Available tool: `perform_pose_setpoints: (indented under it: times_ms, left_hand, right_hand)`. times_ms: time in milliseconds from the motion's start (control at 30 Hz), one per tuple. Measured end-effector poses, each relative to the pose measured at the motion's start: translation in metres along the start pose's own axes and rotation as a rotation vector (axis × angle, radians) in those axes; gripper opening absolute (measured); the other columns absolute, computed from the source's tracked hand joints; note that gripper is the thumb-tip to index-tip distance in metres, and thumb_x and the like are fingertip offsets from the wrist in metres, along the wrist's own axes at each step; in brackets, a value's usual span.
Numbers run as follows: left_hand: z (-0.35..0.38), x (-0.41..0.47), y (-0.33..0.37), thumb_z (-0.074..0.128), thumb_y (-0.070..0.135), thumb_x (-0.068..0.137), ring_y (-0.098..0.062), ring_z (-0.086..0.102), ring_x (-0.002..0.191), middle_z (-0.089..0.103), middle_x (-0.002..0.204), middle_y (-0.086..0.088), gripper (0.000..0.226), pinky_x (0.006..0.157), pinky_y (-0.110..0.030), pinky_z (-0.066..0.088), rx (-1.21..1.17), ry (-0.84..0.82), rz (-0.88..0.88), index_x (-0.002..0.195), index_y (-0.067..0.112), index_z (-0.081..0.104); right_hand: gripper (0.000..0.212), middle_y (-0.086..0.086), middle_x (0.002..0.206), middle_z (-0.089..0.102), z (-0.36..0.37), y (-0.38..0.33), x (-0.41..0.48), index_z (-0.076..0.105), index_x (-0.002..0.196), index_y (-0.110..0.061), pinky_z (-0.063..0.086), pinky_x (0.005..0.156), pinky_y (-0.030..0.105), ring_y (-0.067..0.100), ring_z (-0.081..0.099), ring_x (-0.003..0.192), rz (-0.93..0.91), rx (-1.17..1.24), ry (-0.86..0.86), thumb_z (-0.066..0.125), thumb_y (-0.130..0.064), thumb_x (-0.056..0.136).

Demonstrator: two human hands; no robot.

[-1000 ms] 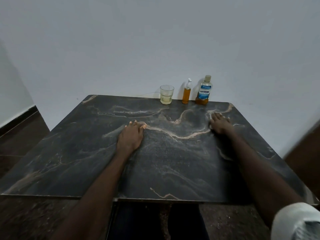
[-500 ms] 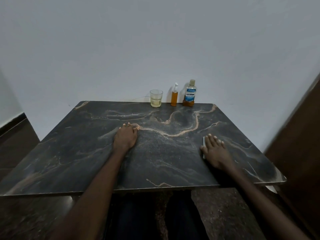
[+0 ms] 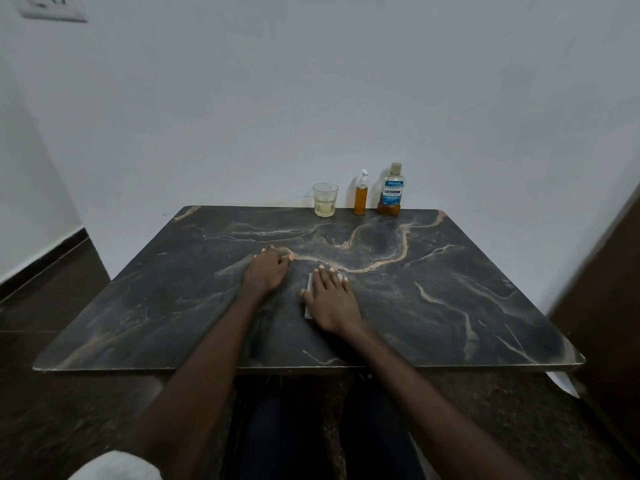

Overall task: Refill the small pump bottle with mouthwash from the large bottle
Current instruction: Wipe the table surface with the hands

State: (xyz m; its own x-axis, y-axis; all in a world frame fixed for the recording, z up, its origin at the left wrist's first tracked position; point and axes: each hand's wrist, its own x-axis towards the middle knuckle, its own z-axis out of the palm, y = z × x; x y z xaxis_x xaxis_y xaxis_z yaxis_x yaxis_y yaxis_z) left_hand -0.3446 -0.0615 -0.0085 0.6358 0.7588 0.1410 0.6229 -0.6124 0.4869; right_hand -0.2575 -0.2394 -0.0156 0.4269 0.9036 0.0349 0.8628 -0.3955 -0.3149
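The small pump bottle (image 3: 360, 199), orange liquid nearly to its neck and a white pump on top, stands at the table's far edge. Just right of it stands the large Listerine mouthwash bottle (image 3: 390, 194), capped, with only a little amber liquid at its bottom. My left hand (image 3: 266, 273) lies palm down on the middle of the table and holds nothing. My right hand (image 3: 330, 299) lies flat beside it, fingers spread, covering a thin pale flat object (image 3: 309, 284) of which only the left edge shows. Both hands are well short of the bottles.
A glass tumbler (image 3: 325, 199) with some pale yellow liquid stands left of the pump bottle. The dark marble table (image 3: 450, 289) backs onto a white wall. A brown panel (image 3: 606, 289) rises at the right. A wall socket (image 3: 52, 6) is at the top left.
My right hand has slid from the table's right side to the middle, beside my left hand, with the pale flat object under it. The left hand stayed put. The view shifted.
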Motion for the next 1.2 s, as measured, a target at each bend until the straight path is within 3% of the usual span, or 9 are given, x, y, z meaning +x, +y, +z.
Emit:
perform_pose_setpoints:
  times_ms: [133,300,367,433,567,733,933,1200]
  left_hand:
    - [0.001,-0.026,0.030,0.050,0.036,0.105,-0.034,0.062,0.114,0.068,0.122,-0.016,0.034,0.099,-0.044,0.049,0.007,0.035,0.049,0.112,0.009,0.069]
    - [0.032,-0.064,0.084,0.048,0.043,0.106,-0.033,0.041,0.139,0.049,0.148,-0.022,0.049,0.118,-0.043,0.033,0.141,-0.075,0.188,0.133,0.004,0.062]
    - [0.043,-0.079,0.101,0.045,0.045,0.107,-0.036,0.031,0.140,0.035,0.153,-0.026,0.055,0.119,-0.044,0.028,0.203,-0.091,0.181,0.138,0.001,0.056]
    - [0.054,-0.086,0.109,0.042,0.046,0.107,-0.039,0.024,0.145,0.023,0.160,-0.027,0.064,0.123,-0.046,0.024,0.243,-0.100,0.150,0.148,-0.004,0.043]
    - [0.061,-0.090,0.110,0.033,0.042,0.110,-0.038,0.017,0.154,0.020,0.165,-0.025,0.066,0.129,-0.048,0.012,0.239,-0.095,0.140,0.157,-0.003,0.027]
    - [0.049,-0.076,0.096,0.026,0.037,0.111,-0.032,0.012,0.159,0.017,0.170,-0.020,0.061,0.130,-0.048,0.007,0.259,-0.097,0.146,0.162,0.003,0.021]
    - [0.034,-0.002,0.058,0.028,0.038,0.110,-0.033,0.019,0.157,0.024,0.168,-0.020,0.059,0.130,-0.050,0.011,0.274,-0.094,0.066,0.159,0.005,0.029]
    - [0.032,0.078,0.029,0.024,0.049,0.106,-0.034,0.026,0.154,0.027,0.166,-0.020,0.068,0.130,-0.049,0.012,0.264,-0.080,0.000,0.158,0.006,0.034]
  right_hand:
    - [0.052,0.012,0.171,0.023,-0.023,0.031,-0.004,0.035,0.159,-0.010,0.013,0.130,0.051,0.028,0.020,0.159,0.026,0.186,0.148,0.035,-0.031,0.111]
    - [0.031,0.014,0.149,0.054,-0.036,0.099,-0.018,0.065,0.127,-0.008,0.032,0.122,0.054,0.034,0.047,0.141,0.125,0.059,0.234,0.047,-0.014,0.102]
    - [0.031,0.011,0.150,0.054,-0.035,0.109,-0.024,0.064,0.129,-0.011,0.034,0.120,0.052,0.035,0.045,0.144,0.089,0.023,0.189,0.048,-0.017,0.103]
    - [0.038,0.010,0.161,0.044,-0.035,0.110,-0.030,0.056,0.142,-0.011,0.027,0.124,0.050,0.033,0.035,0.152,0.063,-0.003,0.143,0.044,-0.024,0.108]
    - [0.052,0.009,0.169,0.030,-0.034,0.101,-0.030,0.037,0.157,-0.011,0.016,0.127,0.046,0.029,0.020,0.159,0.065,-0.065,0.094,0.033,-0.036,0.112]
    - [0.054,0.012,0.169,0.028,-0.031,0.090,-0.016,0.035,0.157,-0.010,0.014,0.129,0.043,0.027,0.021,0.158,0.051,-0.068,0.083,0.030,-0.038,0.111]
    - [0.061,0.011,0.172,0.019,-0.025,0.078,0.018,0.023,0.163,-0.010,0.012,0.130,0.042,0.025,0.013,0.160,0.040,-0.087,0.053,0.026,-0.043,0.112]
    - [0.059,0.012,0.170,0.025,-0.022,0.067,0.081,0.027,0.162,-0.010,0.013,0.129,0.044,0.026,0.018,0.159,0.006,-0.090,0.050,0.027,-0.042,0.112]
